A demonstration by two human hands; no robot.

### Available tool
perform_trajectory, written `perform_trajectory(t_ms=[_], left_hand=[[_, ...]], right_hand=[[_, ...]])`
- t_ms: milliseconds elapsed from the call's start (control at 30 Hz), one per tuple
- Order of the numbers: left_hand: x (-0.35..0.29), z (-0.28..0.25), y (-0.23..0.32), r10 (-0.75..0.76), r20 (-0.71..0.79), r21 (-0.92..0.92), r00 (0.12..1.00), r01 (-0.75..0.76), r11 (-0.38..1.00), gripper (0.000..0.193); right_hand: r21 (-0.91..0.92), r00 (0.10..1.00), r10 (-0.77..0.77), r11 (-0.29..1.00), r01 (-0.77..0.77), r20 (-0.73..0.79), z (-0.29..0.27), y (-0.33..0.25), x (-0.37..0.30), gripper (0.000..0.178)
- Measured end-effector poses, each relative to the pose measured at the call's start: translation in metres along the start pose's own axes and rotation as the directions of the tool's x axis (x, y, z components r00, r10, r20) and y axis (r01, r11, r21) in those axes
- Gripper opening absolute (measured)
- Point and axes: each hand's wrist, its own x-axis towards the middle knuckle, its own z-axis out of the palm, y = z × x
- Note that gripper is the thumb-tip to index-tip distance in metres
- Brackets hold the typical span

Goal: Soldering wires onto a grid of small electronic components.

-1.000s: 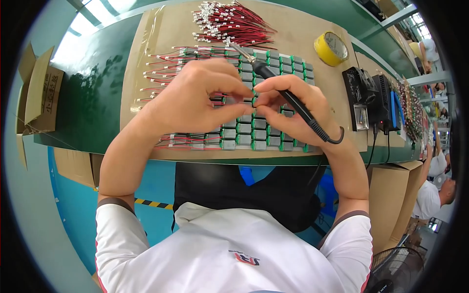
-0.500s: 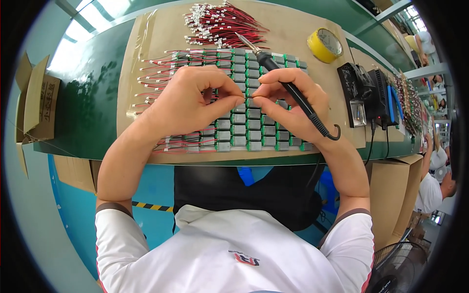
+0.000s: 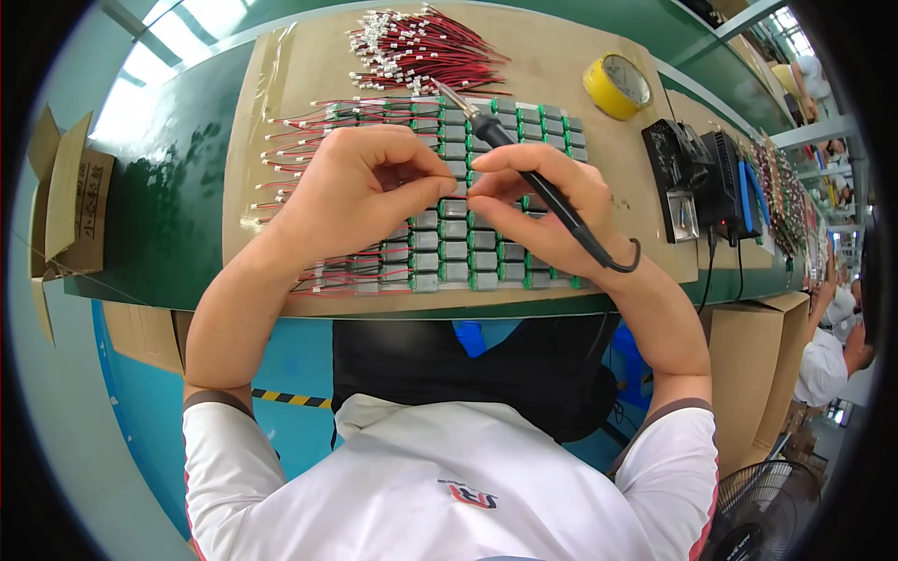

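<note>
Both hands hover close together over rows of small grey cells with green ends point(image 3: 454, 229). My left hand point(image 3: 360, 187) is closed in a pinch; whatever lies between thumb and forefinger is too small to make out. Facing it, my right hand point(image 3: 561, 192) carries a soldering iron point(image 3: 490, 131) across its fingers, the metal tip pointing up and left, away from me. The right thumb and forefinger reach close to the left fingertips, with a small gap between them. Thin red and black wires point(image 3: 285, 159) trail from cells on the left side.
A heap of red-black wires with white connectors point(image 3: 421, 51) lies at the back of the brown board point(image 3: 543, 37). Yellow tape point(image 3: 608, 89) sits back right, beside a black soldering station point(image 3: 720, 182). Cardboard boxes point(image 3: 79, 206) point(image 3: 753, 374) flank the table; a fan point(image 3: 762, 510) stands lower right.
Both hands have shifted slightly left over the cells, and the soldering iron has moved left with the right hand. The right fingertips sit a little farther apart now.
</note>
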Motion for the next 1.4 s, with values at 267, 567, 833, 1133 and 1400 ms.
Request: perform_trajectory(t_ms=[267,567,833,1133,1400], left_hand=[[-0.003,-0.012,-0.005,0.111,0.04,0.306,0.993,-0.118,0.945,0.005],[-0.002,-0.008,-0.006,0.074,0.034,0.315,0.997,-0.081,0.946,0.005],[0.001,-0.009,-0.002,0.096,0.048,0.349,0.994,-0.107,0.931,0.01],[0.002,-0.008,-0.004,0.098,0.048,0.357,0.994,-0.109,0.928,0.01],[0.001,-0.007,-0.006,0.145,0.043,0.364,0.988,-0.151,0.919,0.009]], right_hand=[[-0.022,0.993,-0.048,0.998,0.051,0.103,-0.049,-0.001,-0.022,0.077],[0.0,0.995,-0.055,0.999,0.055,0.089,-0.048,-0.006,-0.033,0.033],[-0.042,0.993,-0.061,0.997,0.066,0.105,-0.047,-0.006,-0.033,0.033],[-0.079,0.992,-0.072,0.994,0.08,0.101,-0.046,-0.005,-0.034,0.034],[-0.085,0.994,-0.102,0.991,0.104,0.034,-0.042,-0.001,-0.035,0.035]])
